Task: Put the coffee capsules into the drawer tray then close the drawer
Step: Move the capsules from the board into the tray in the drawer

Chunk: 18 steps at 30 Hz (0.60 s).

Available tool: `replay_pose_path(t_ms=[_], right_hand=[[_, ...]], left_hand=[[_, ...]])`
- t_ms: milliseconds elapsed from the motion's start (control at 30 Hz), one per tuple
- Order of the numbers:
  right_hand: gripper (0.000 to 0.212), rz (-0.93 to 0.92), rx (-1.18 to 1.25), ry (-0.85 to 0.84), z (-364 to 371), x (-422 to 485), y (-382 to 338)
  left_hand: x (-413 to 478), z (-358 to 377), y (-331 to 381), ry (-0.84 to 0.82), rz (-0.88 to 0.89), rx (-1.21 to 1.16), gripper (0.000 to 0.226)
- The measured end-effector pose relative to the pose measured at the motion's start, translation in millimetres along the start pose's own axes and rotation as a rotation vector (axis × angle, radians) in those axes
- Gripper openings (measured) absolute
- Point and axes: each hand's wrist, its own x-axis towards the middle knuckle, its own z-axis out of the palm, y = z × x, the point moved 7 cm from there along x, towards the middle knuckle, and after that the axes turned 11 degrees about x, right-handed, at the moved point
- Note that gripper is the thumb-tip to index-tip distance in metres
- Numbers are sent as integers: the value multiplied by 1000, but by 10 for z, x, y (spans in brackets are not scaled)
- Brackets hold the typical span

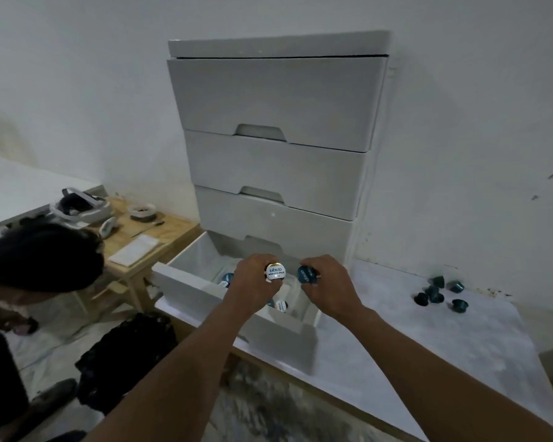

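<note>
1. Nearest the camera, two bare forearms reach forward and up from the bottom edge, over the white tabletop [396, 362] and a dark mottled floor.
2. Over the open bottom drawer [237, 317], the left hand [253, 282] has its fingers curled round a white-lidded capsule [275, 273], lid facing the camera, with printed lettering on it.
3. Just beside it, the right hand [329, 285] pinches a teal capsule [305, 275] between its fingertips, also above the drawer; the two hands are close together but apart.
4. Inside the drawer, more capsules [227, 279] lie on the tray, partly hidden by the hands; one white lid shows below the left wrist.
5. Farther right on the tabletop, a loose cluster of teal capsules [438, 293] sits well apart from the drawer, some tipped on their sides.
6. At the left, another person's dark-haired head [39, 256] bends low beside a wooden table [160, 231] holding a headset [80, 208], a notepad [134, 250] and a small bowl [142, 212].
7. Behind the hands, the white drawer unit [275, 122] stands against the wall, its three upper drawers shut, each with a notch handle.
</note>
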Motion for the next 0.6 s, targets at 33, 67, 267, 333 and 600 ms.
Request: replay_pose_path(t_ms=[33, 67, 267, 333, 600], right_hand=[[37, 10, -14, -8, 88, 38, -24], [36, 20, -25, -18, 170, 79, -42], [33, 64, -67, -46, 548, 423, 13], [33, 88, -70, -50, 646, 550, 102], [31, 197, -48, -156, 1210, 879, 740]], left_hand=[[16, -23, -81, -15, -4, 10, 13], [38, -43, -158, -24, -5, 20, 13], [285, 1, -569, -44, -12, 13, 17], [411, 92, -705, -68, -19, 19, 20], [988, 686, -1163, -244, 10, 106, 27]])
